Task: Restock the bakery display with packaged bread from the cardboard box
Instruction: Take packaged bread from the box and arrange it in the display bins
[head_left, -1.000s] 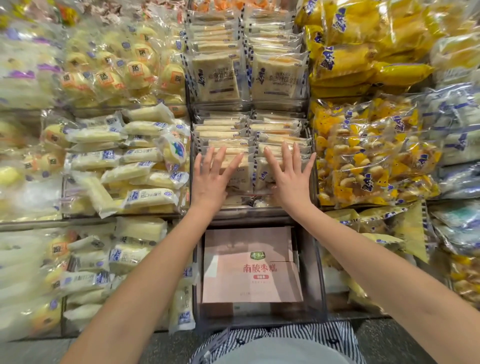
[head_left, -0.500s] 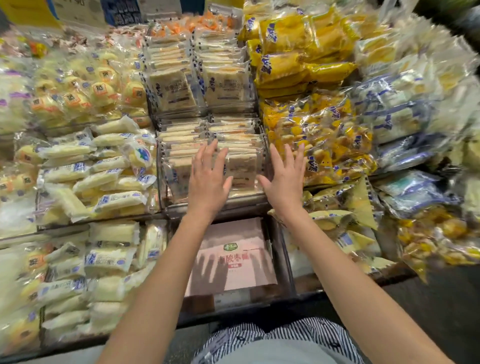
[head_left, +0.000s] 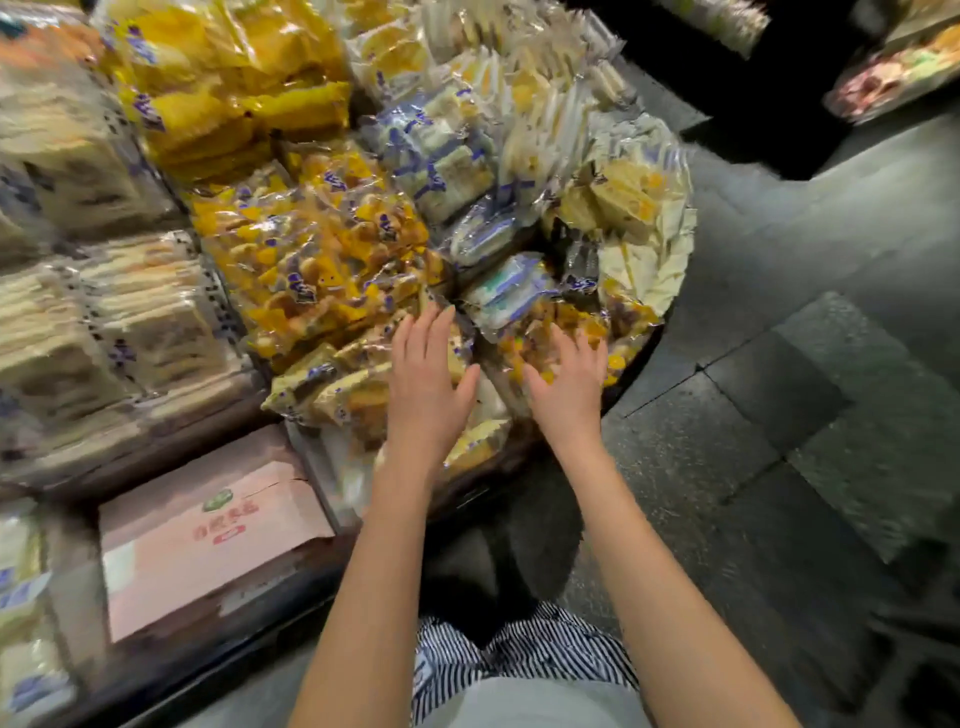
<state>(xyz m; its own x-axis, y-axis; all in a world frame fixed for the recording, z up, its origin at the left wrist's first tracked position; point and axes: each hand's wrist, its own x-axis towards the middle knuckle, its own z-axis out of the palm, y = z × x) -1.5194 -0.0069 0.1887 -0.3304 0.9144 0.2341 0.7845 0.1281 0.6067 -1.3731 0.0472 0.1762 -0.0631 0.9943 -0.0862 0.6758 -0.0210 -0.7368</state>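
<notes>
Lower left: pink cardboard box (head_left: 208, 530), flaps down. Centre: left hand (head_left: 426, 384) and right hand (head_left: 566, 389), both grips open, fingers straight, flat over packaged bread (head_left: 343, 395). We judge: straightening packs. Next: reach into box for stock.
</notes>
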